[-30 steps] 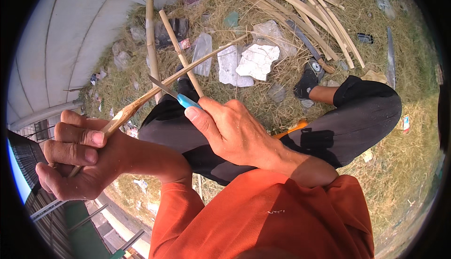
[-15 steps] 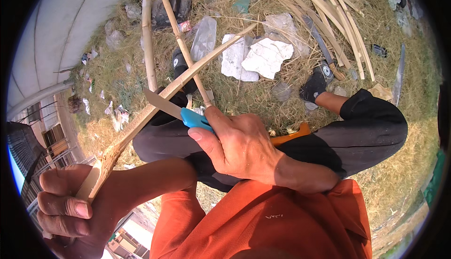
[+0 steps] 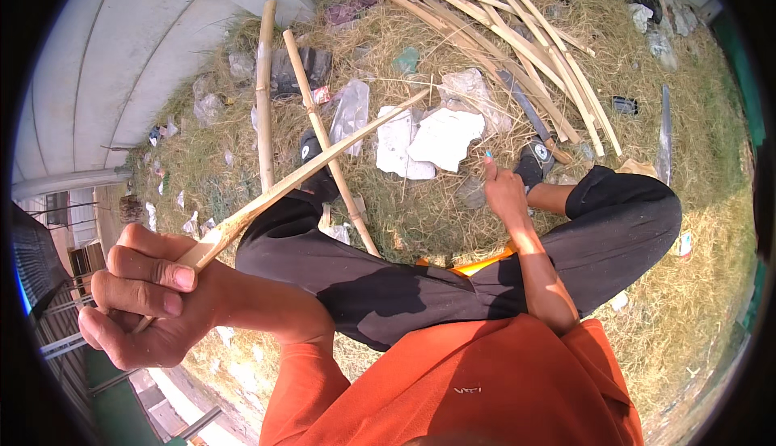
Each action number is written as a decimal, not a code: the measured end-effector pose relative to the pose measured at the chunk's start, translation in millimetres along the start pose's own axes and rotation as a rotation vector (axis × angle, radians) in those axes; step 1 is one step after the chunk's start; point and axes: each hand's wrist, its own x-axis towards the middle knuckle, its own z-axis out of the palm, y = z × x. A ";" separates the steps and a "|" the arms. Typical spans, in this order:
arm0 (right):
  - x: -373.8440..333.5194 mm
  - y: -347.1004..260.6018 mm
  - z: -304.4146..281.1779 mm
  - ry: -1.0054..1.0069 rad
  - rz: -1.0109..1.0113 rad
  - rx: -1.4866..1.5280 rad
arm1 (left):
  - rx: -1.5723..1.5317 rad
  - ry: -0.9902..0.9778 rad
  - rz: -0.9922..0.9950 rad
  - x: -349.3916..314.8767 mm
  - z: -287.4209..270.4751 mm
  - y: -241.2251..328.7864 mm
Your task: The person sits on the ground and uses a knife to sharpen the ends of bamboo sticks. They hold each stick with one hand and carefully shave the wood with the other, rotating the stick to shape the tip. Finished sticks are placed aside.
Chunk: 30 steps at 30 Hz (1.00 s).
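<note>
My left hand (image 3: 149,296) is closed round the near end of a long split bamboo strip (image 3: 323,160). The strip slants up and away to the right, with a pale, roughly shaved patch beside my fingers. Farther off, close to my right foot, my right hand (image 3: 508,197) is closed. A small blue bit of the utility knife (image 3: 488,154) peeks out by its thumb; the blade and most of the handle cannot be seen. White stone slabs (image 3: 444,140) lie on the grass to the left of that hand.
Two bamboo poles (image 3: 265,98) lie at the left. A pile of split strips (image 3: 541,42) is at the far right, with a dark long-bladed knife (image 3: 525,106) beside it. Another blade (image 3: 665,135) lies farther right. An orange object (image 3: 483,263) rests between my legs.
My right hand has moved away from the bamboo strip, forward and right, taking the knife with it. My left hand has risen a little, still gripping the strip.
</note>
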 end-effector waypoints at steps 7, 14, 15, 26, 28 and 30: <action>-78.7 -150.6 -151.3 -0.488 -0.419 0.876 | -0.140 -0.336 0.103 -11.4 0.7 1.8; -110.5 -198.2 -139.1 -0.442 -0.638 0.943 | -0.102 -0.347 0.127 -16.6 9.2 9.2; -111.5 -198.6 -134.7 -0.402 -0.639 0.930 | -0.103 -0.346 0.122 -16.3 8.7 7.1; -27.6 -57.9 -20.2 -0.197 0.019 0.168 | -0.134 -0.352 0.120 -15.4 1.1 6.8; -14.9 -48.1 -29.4 -0.148 0.005 0.221 | -0.121 -0.311 0.133 -12.8 0.5 2.7; -45.2 -90.8 -65.2 -0.208 -0.090 0.405 | -0.096 -0.252 0.078 -17.7 -6.2 10.6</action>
